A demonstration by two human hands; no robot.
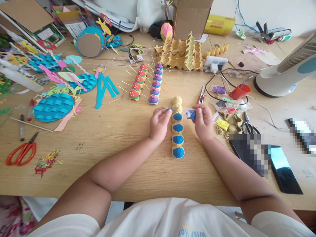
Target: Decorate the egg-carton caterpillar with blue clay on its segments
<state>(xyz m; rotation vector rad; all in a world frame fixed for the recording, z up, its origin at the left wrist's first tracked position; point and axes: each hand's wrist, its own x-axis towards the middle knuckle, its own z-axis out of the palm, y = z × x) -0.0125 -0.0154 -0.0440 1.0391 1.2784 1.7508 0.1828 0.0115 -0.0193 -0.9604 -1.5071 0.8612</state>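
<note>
A strip of egg carton cups (177, 101) stands on the table between my hands, its nearer cups capped with flattened blue clay (178, 140) and the far ones bare. My left hand (159, 123) is closed in a pinch on a small piece of blue clay (169, 109), just left of the strip. On the other side, my right hand (204, 123) grips a clear plastic bag of blue clay (191, 114). Beyond them stand two finished-looking caterpillars, one red and green (137, 86), one purple and blue (154, 89), with pins stuck in them.
A utility knife (201, 95) lies behind my right hand. Scissors (249, 125), phones (283, 169) and a red cup (240, 92) are at right. Orange-handled scissors (23, 153), blue woven paper discs (53, 108) and paper strips (105, 89) lie left. Egg cartons (170, 54) stand behind.
</note>
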